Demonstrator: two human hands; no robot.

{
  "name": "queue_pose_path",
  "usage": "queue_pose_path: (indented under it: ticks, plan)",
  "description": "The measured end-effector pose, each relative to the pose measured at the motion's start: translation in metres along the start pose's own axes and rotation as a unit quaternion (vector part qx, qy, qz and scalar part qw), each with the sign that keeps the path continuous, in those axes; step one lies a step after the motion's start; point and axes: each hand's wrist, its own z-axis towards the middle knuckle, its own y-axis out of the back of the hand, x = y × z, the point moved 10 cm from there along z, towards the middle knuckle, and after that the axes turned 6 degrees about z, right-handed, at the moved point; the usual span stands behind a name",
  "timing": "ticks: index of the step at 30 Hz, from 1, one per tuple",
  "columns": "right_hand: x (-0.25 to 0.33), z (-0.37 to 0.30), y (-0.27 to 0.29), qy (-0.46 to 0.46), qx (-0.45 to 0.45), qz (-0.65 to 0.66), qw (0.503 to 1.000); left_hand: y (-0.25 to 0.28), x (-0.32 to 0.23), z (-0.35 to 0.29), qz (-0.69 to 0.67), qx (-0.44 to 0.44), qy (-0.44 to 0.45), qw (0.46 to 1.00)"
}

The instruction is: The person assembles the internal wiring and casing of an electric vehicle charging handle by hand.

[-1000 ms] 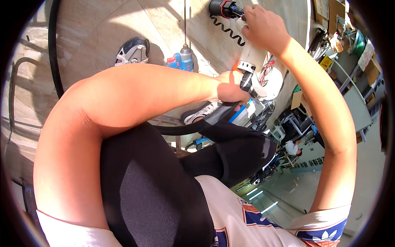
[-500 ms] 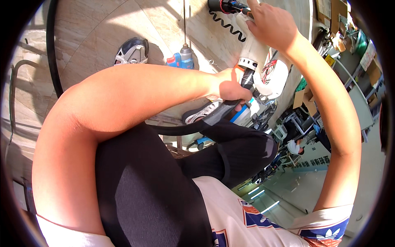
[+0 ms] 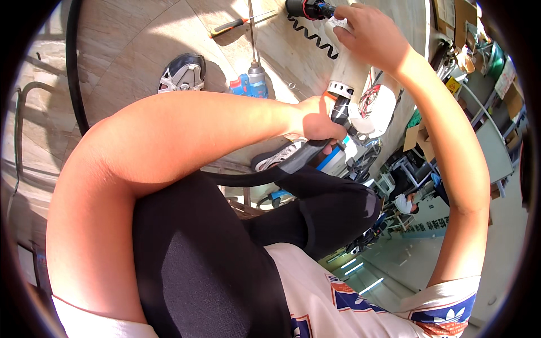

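My left hand is closed around a thick black cable, just below the slotted white collar of a white tubular housing. At the housing's far end is a black connector head with a red ring. My right hand hovers over or touches the housing near that head, thumb and fingers apart; whether it touches is unclear. Beside the collar is a white curved shell with bundled red wires. A screwdriver with a black and orange handle lies on the floor to the left.
A blue power drill with a long bit stands between my shoes. A black coiled cord hangs by the connector head. Another black hose curves along the left. Cardboard boxes and a seated person are farther right.
The screwdriver now shows on the floor at the far left. A dark, orange-tipped thing at my right fingers is gone, and those fingers have spread. My left hand keeps its grip.
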Motion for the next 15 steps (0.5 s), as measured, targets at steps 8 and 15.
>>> queue_pose_path:
  ticks: [8,15]
  plan:
    - [-0.076,-0.108,-0.024,-0.262,-0.152,0.5,0.811,0.007,0.002,-0.002,-0.018,-0.023,0.021,0.999]
    - [-0.035,-0.141,-0.104,-0.203,-0.21,0.872,0.392,0.013,0.002,0.005,0.035,-0.047,0.017,0.998]
